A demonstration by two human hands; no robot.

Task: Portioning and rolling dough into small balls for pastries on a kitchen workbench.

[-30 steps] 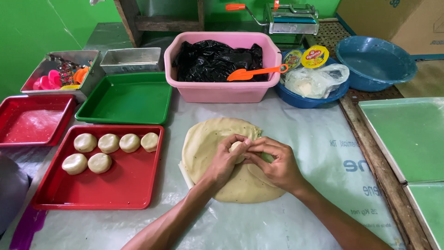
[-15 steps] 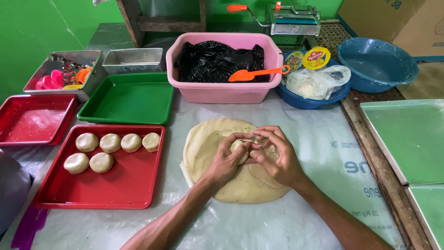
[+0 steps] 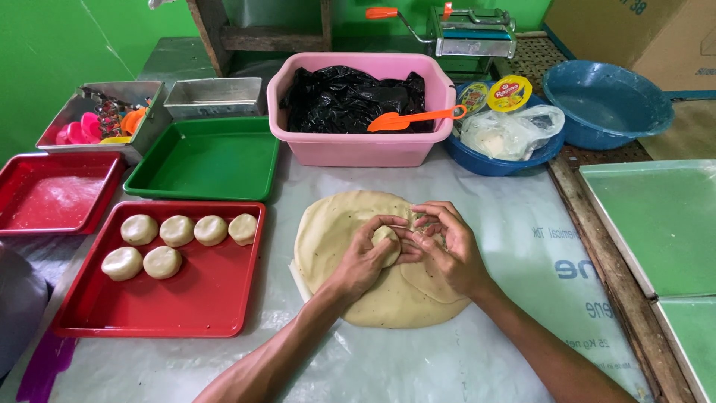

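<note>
A flat round sheet of pale dough lies on a plastic-covered table. My left hand and my right hand meet over its middle. The fingers of both pinch a small round piece of dough between them. To the left, a red tray holds several shaped dough balls in two rows.
A pink tub with a black bag and an orange scoop stands behind the dough. Beside it are a green tray, a second red tray, metal tins, two blue bowls and green trays at the right.
Both hands have kept working the small dough piece over the sheet's centre; the fingers have shifted slightly around it. The trays and tub have not moved.
</note>
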